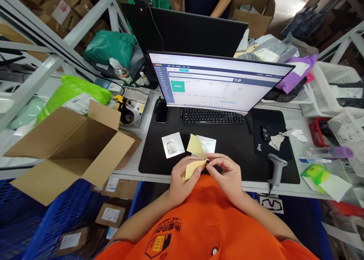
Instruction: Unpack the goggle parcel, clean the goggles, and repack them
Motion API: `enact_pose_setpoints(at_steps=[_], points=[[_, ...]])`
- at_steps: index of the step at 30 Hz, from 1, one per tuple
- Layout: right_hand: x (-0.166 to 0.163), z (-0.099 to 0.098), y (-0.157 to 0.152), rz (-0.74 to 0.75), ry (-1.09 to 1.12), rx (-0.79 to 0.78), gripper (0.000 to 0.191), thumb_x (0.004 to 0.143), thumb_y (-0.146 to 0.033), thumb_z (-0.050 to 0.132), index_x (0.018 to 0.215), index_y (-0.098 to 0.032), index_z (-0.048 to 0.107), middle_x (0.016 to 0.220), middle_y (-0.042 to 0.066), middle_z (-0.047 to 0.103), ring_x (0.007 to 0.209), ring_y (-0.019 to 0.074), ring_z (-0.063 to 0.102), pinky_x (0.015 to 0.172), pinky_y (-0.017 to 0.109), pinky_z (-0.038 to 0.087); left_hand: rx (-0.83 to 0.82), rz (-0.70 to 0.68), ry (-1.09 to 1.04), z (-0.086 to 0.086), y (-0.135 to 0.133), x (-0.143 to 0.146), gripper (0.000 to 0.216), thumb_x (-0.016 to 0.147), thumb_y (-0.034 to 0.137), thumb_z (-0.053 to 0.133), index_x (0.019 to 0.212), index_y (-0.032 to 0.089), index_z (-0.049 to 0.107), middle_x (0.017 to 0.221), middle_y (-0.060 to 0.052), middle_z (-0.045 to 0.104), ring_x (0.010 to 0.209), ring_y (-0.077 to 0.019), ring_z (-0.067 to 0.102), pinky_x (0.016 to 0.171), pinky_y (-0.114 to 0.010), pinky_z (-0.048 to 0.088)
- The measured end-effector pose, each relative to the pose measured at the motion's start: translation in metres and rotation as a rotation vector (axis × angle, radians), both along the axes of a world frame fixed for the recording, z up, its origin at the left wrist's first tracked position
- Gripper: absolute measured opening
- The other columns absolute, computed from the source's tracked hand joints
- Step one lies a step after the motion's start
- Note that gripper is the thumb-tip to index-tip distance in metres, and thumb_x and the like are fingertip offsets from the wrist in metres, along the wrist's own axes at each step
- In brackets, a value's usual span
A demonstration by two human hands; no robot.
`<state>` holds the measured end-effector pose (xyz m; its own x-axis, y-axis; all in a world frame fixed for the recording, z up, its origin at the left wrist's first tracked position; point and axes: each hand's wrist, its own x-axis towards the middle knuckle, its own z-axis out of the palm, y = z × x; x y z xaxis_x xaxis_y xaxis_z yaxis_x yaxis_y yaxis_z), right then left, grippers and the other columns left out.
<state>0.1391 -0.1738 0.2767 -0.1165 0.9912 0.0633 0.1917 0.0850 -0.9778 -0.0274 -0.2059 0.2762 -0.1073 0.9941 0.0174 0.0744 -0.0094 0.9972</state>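
My left hand (184,176) and my right hand (227,172) meet just over the front edge of the black desk mat (233,153). Both pinch a pale yellow backing paper (194,153) that is folded and sticks up between them. The left fingers curl around its lower part; the right fingertips pinch its edge. Just beyond the hands lie two small white labelled packets, one (173,144) to the left and one (207,144) partly hidden behind the paper.
A monitor (222,83) and keyboard (213,116) stand behind the mat, a phone (162,112) left of them. A mouse (265,133), paper scraps and a barcode scanner (275,169) lie right. An open cardboard box (71,150) sits left. Another person stands beyond the monitors.
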Motion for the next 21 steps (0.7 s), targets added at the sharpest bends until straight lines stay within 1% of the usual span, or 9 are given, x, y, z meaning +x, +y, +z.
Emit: enact_pose_setpoints(at_steps=[2, 3, 5, 7, 9, 11, 15, 18, 21], points=[[0.008, -0.011, 0.006, -0.032, 0.003, -0.079, 0.008, 0.085, -0.031, 0.074, 0.081, -0.024, 0.075, 0.109, 0.010, 0.077, 0.101, 0.0243, 0.074, 0.088, 0.039, 0.062, -0.037, 0.084, 0.014, -0.003, 0.001, -0.003, 0.015, 0.090, 0.025, 0.068, 0.101, 0.024, 0.079, 0.105, -0.007, 0.076, 0.099, -0.0235, 0.070, 0.094, -0.033, 0.054], [0.012, -0.018, 0.010, -0.060, -0.016, -0.108, 0.011, 0.086, -0.033, 0.073, 0.081, -0.023, 0.075, 0.112, 0.011, 0.076, 0.103, 0.0251, 0.072, 0.089, 0.041, 0.061, -0.050, 0.152, 0.025, -0.006, 0.003, -0.007, 0.015, 0.089, 0.027, 0.070, 0.100, 0.023, 0.079, 0.104, -0.007, 0.076, 0.099, -0.0232, 0.070, 0.093, -0.032, 0.054], [0.021, -0.036, 0.021, -0.119, -0.101, -0.129, 0.014, 0.084, -0.037, 0.074, 0.081, -0.023, 0.076, 0.118, 0.011, 0.073, 0.112, 0.0279, 0.068, 0.098, 0.048, 0.056, -0.076, 0.334, 0.034, -0.014, 0.008, -0.017, 0.017, 0.086, 0.030, 0.074, 0.100, 0.021, 0.078, 0.104, -0.007, 0.075, 0.098, -0.0225, 0.070, 0.092, -0.031, 0.055], [0.027, -0.055, 0.033, -0.151, -0.221, -0.119, 0.015, 0.082, -0.038, 0.074, 0.080, -0.023, 0.076, 0.124, 0.012, 0.071, 0.122, 0.0314, 0.062, 0.109, 0.056, 0.046, -0.099, 0.556, 0.002, -0.023, 0.017, -0.029, 0.026, 0.081, 0.034, 0.079, 0.101, 0.018, 0.076, 0.104, -0.007, 0.075, 0.095, -0.0216, 0.071, 0.090, -0.030, 0.057], [0.030, -0.072, 0.042, -0.141, -0.323, -0.108, 0.014, 0.081, -0.037, 0.074, 0.079, -0.024, 0.077, 0.128, 0.012, 0.068, 0.129, 0.0339, 0.055, 0.113, 0.061, 0.038, -0.084, 0.769, -0.076, -0.030, 0.028, -0.040, 0.034, 0.075, 0.036, 0.084, 0.100, 0.016, 0.073, 0.101, -0.007, 0.075, 0.091, -0.0204, 0.071, 0.089, -0.032, 0.058], [0.029, -0.083, 0.047, -0.099, -0.397, -0.087, 0.013, 0.081, -0.036, 0.073, 0.079, -0.024, 0.078, 0.132, 0.012, 0.065, 0.132, 0.0348, 0.051, 0.114, 0.061, 0.036, -0.030, 0.910, -0.155, -0.033, 0.039, -0.050, 0.038, 0.070, 0.036, 0.086, 0.098, 0.015, 0.071, 0.099, -0.006, 0.075, 0.091, -0.0200, 0.071, 0.092, -0.034, 0.059], [0.021, -0.091, 0.055, -0.024, -0.508, -0.046, 0.011, 0.084, -0.030, 0.069, 0.078, -0.023, 0.076, 0.137, 0.014, 0.059, 0.137, 0.0343, 0.044, 0.116, 0.059, 0.033, 0.054, 1.020, -0.195, -0.033, 0.052, -0.063, 0.037, 0.068, 0.032, 0.084, 0.096, 0.015, 0.067, 0.097, -0.005, 0.074, 0.100, -0.0221, 0.071, 0.097, -0.039, 0.059], [0.017, -0.090, 0.062, 0.033, -0.563, -0.067, 0.011, 0.083, -0.024, 0.067, 0.075, -0.021, 0.074, 0.133, 0.015, 0.060, 0.135, 0.0336, 0.045, 0.115, 0.057, 0.034, 0.088, 1.038, -0.183, -0.036, 0.053, -0.071, 0.038, 0.069, 0.030, 0.083, 0.099, 0.014, 0.066, 0.099, -0.006, 0.072, 0.102, -0.0230, 0.070, 0.099, -0.042, 0.059], [0.016, -0.088, 0.069, 0.078, -0.599, -0.069, 0.012, 0.083, -0.021, 0.066, 0.073, -0.020, 0.073, 0.127, 0.015, 0.061, 0.131, 0.0330, 0.048, 0.114, 0.056, 0.035, 0.089, 1.043, -0.183, -0.042, 0.052, -0.078, 0.039, 0.070, 0.030, 0.083, 0.101, 0.014, 0.065, 0.101, -0.006, 0.072, 0.099, -0.0225, 0.071, 0.098, -0.043, 0.059]])
